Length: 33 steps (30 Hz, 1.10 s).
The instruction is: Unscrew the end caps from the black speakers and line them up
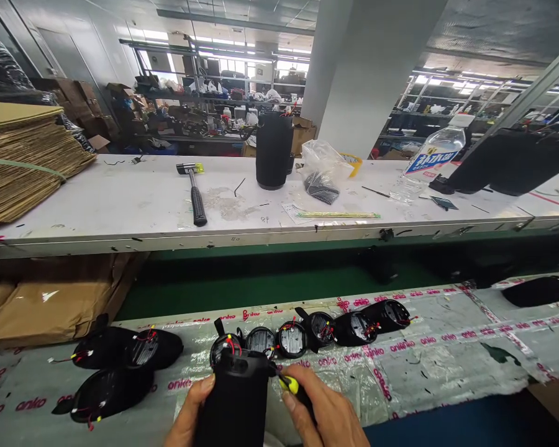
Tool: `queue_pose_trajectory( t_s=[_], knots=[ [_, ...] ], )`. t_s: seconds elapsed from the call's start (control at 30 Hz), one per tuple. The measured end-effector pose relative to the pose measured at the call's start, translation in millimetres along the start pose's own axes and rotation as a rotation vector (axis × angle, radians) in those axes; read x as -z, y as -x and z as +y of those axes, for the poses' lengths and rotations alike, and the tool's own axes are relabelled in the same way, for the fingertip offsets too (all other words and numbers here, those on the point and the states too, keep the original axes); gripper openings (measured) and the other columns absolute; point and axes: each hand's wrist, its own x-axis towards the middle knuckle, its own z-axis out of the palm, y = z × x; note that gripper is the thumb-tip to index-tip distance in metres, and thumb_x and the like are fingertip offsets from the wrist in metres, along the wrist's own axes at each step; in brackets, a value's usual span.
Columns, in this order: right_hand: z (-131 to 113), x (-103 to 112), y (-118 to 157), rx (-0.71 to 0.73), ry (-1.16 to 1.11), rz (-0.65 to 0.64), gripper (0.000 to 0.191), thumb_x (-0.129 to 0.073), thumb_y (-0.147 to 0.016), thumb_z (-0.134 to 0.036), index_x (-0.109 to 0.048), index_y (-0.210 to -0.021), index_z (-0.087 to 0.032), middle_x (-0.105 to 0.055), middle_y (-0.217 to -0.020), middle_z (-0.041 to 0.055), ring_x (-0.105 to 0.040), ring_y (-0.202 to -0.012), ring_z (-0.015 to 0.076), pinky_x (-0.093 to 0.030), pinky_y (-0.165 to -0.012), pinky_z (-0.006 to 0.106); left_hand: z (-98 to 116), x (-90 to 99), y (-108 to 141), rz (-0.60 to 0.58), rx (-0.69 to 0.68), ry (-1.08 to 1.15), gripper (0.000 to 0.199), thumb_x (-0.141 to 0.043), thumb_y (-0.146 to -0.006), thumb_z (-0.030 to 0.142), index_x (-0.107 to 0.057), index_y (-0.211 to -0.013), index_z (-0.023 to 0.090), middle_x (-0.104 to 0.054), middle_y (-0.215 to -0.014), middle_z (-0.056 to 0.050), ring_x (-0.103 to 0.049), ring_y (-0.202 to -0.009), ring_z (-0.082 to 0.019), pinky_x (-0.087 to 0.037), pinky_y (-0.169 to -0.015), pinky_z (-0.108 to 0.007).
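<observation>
My left hand point(192, 411) is wrapped around a black cylindrical speaker body point(233, 403), which stands upright close to me at the bottom of the view. In my right hand point(323, 406) is a tool with a yellow and black handle point(289, 383). The tool's front end reaches the top right edge of the speaker body, by a small black strap or tab; its tip cannot be made out. Just beyond lies a row of several similar black speaker bodies point(292, 339), their open round ends showing red and yellow wires. More such bodies point(144, 349) are grouped at the left.
Plastic sheeting with pink print point(447, 366) covers the lower bench. On the white shelf point(135, 198) are a hammer point(196, 198), an upright black speaker point(274, 152), a plastic bag point(323, 171) and a bottle point(435, 158). Stacked cardboard point(23, 164) stands at the left.
</observation>
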Motion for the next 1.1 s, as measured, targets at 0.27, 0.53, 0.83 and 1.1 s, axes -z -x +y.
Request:
queue_pose_trajectory(
  t_s=[0.27, 0.53, 0.83, 1.1],
  knots=[
    [-2.9, 11.1, -12.1, 0.219, 0.236, -0.145, 0.047, -0.009, -0.112, -0.042, -0.054, -0.103, -0.028, -0.068, -0.074, -0.0044, -0.069, -0.057, 0.0151, -0.044, -0.047, 0.031, 8.2, -8.0, -0.2, -0.032, -0.169, -0.25, 0.053, -0.088, -0.059, 0.047, -0.078, -0.104, 0.021, -0.082, -0.094, -0.011, -0.073, -0.105, -0.041, -0.057, -0.094, -0.048],
    [-4.5, 15.8, -22.0, 0.368, 0.427, -0.21, 0.042, -0.006, -0.112, -0.036, -0.043, -0.094, -0.027, -0.059, -0.068, -0.0043, -0.063, -0.05, 0.0158, -0.037, -0.043, 0.033, 11.1, -13.9, 14.6, -0.22, -0.168, -0.403, 0.077, -0.084, -0.068, 0.047, -0.059, -0.138, 0.026, -0.074, -0.129, -0.011, -0.063, -0.126, -0.04, -0.042, -0.113, -0.055],
    [-0.6, 18.7, -22.8, 0.403, 0.479, -0.292, 0.041, -0.004, -0.112, -0.035, -0.04, -0.094, -0.027, -0.06, -0.068, -0.0049, -0.064, -0.048, 0.015, -0.035, -0.043, 0.033, 12.7, -12.0, 15.9, -0.13, -0.154, -0.501, 0.08, -0.085, -0.068, 0.052, -0.058, -0.14, 0.027, -0.077, -0.122, -0.008, -0.067, -0.118, -0.04, -0.046, -0.108, -0.054],
    [-2.2, 22.9, -23.9, 0.452, 0.605, -0.44, 0.025, -0.06, -0.101, -0.04, -0.039, -0.095, -0.027, -0.061, -0.07, -0.0053, -0.064, -0.047, 0.0178, -0.034, -0.039, 0.034, 9.7, -5.5, 16.6, -0.087, -0.22, -0.652, 0.087, -0.082, -0.071, 0.054, -0.049, -0.147, 0.027, -0.06, -0.151, -0.005, -0.047, -0.143, -0.037, -0.035, -0.121, -0.051]
  ],
)
